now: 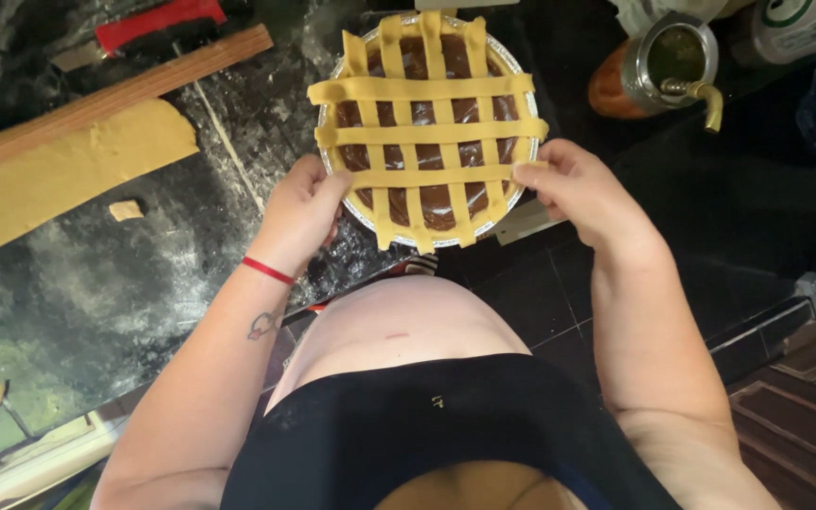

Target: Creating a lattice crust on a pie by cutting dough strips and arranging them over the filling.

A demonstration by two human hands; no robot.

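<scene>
Fingers: those of the left hand (302, 210) curl inward, tips pressed against the near-left rim of the pie (430, 132); those of the right hand (573, 186) pinch the right end of the nearest crosswise dough strip (432, 176) at the pie's rim.

Pie: round foil tin (366, 219), dark brown filling, pale yellow lattice laid over it, strip ends overhanging the edge. Stands at the near edge of the counter, between the two hands.

Surface: dark, marbled counter (144, 274), dusted white with flour. On it, left of the pie: a rolled sheet of yellow dough (59, 175) with a straight cut edge, a long wooden stick (115, 99) lying across its far side, a small dough scrap (126, 210), and a red-handled tool (158, 21) at the far edge.

Room: dark tiled floor (757, 208) to the right; a metal cup with a metal straw (665, 59) stands at the upper right.

Person: red band (268, 271) on the left wrist, small tattoo on the left forearm, dark garment at the waist.

Hidden or unclear: left fingertips are tucked out of view under the hand; the red-handled tool's working end is cut off by the frame; a white container at the top right corner is only partly in view; a yellow scrap at the lower left cannot be identified.
</scene>
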